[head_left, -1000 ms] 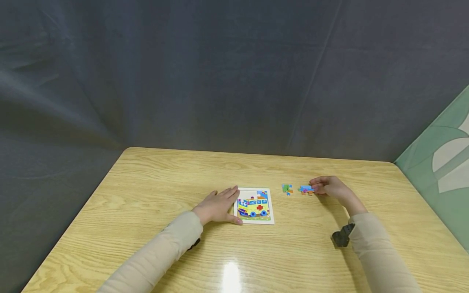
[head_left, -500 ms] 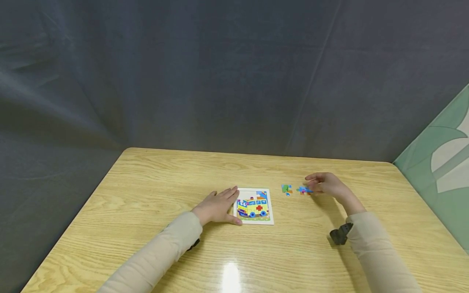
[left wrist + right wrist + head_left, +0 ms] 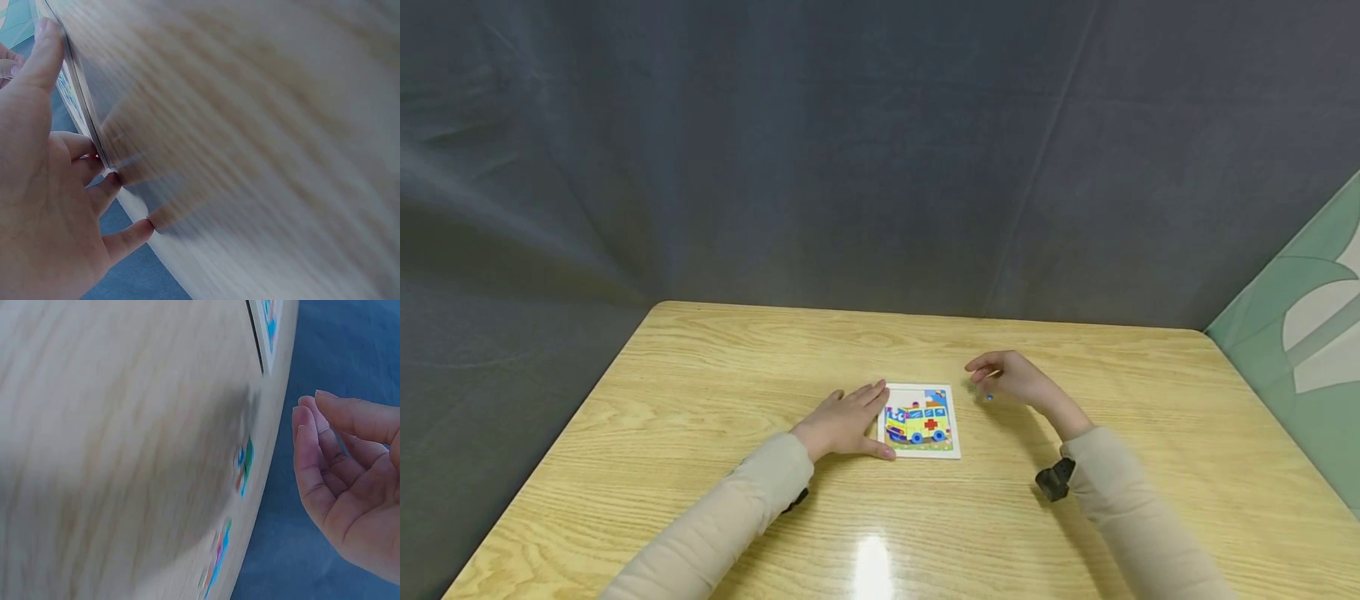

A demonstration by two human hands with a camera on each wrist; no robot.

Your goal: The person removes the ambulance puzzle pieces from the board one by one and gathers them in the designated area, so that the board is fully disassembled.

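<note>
A square picture puzzle in a white frame [image 3: 957, 433] lies flat on the table in the head view, showing a yellow ambulance [image 3: 928, 423]. Its upper left part is bare white. My left hand [image 3: 842, 425] rests along the frame's left side, thumb at the near corner and fingertips at the far corner. My right hand [image 3: 1015, 379] hovers to the right of the puzzle, fingers loosely bent, nothing visible in it. Below it on the table the right wrist view shows a green-and-blue puzzle piece [image 3: 247, 461] and a blue-and-purple puzzle piece [image 3: 220, 550]; in the head view the hand mostly hides them.
The wooden table [image 3: 737, 350] extends around the puzzle on all sides. A dark cloth [image 3: 850, 167] hangs behind its far edge. At the right stands a green-and-white patterned panel [image 3: 1300, 367].
My right hand has moved left from the blue-and-purple piece to above the green-and-blue one, now covering the pieces from the head camera. My left hand and the puzzle have stayed put.
</note>
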